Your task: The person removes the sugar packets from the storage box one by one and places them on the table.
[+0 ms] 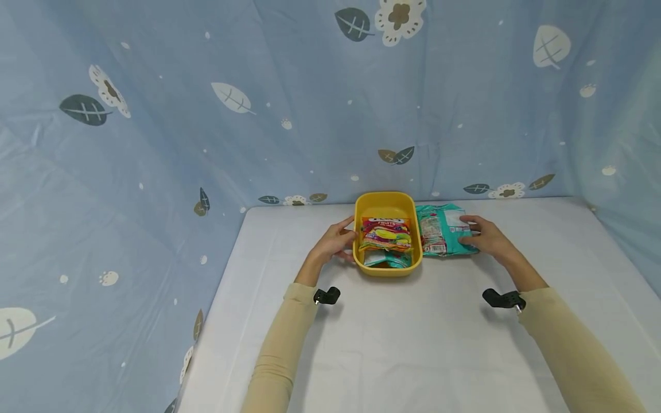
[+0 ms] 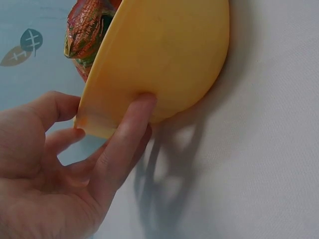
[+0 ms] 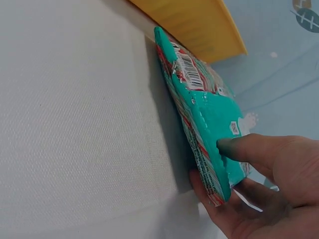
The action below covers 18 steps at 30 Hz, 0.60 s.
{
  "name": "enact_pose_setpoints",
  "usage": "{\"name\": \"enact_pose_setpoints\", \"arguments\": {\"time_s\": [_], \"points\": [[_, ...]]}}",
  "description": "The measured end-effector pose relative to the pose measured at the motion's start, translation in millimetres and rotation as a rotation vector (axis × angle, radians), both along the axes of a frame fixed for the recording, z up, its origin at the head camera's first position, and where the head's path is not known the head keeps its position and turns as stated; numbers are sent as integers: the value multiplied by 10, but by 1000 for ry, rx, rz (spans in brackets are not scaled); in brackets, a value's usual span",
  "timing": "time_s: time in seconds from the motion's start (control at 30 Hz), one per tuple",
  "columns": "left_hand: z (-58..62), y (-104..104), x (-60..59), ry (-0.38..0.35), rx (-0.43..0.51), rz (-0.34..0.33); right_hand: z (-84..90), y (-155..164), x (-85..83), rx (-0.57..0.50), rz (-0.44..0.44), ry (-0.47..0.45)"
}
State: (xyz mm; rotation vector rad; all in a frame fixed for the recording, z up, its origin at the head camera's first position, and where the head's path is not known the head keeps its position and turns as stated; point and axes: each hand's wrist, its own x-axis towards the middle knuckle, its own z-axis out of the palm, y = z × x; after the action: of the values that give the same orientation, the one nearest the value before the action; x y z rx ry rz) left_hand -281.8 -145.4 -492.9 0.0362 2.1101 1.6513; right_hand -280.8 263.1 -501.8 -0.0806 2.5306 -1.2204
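Observation:
A yellow tub [image 1: 387, 202] stands at the back middle of the white table. In it lie a colourful fruit-sweets packet [image 1: 386, 232] and a teal packet [image 1: 388, 260] under it. My left hand [image 1: 342, 236] pinches the tub's left rim. Its thumb [image 2: 130, 122] presses the outer wall [image 2: 169, 55], and its fingers curl over the edge. A larger teal snack packet [image 1: 440, 230] lies just right of the tub, close against it. My right hand [image 1: 477, 235] grips its right end, thumb [image 3: 246, 148] on top and fingers beneath, so the packet [image 3: 204, 107] tilts up off the table.
A white cloth covers the table [image 1: 413, 344]. Blue fabric with leaf and flower prints [image 1: 310, 103] hangs close behind and along both sides. Small black wrist-camera mounts [image 1: 327, 296] sit on both forearms.

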Motion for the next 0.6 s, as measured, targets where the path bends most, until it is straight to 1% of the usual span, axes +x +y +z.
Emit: {"name": "enact_pose_setpoints", "arguments": {"time_s": [0.2, 0.4, 0.43, 0.6], "points": [[5, 3, 11, 2, -7, 0, -12, 7, 4, 5, -5, 5], [13, 0, 19, 1, -11, -6, -38, 14, 17, 9, 8, 19], [54, 0, 31, -7, -11, -15, -34, 14, 21, 11, 10, 22], [28, 7, 48, 0, 1, -15, -32, 20, 38, 23, 17, 22]]}}
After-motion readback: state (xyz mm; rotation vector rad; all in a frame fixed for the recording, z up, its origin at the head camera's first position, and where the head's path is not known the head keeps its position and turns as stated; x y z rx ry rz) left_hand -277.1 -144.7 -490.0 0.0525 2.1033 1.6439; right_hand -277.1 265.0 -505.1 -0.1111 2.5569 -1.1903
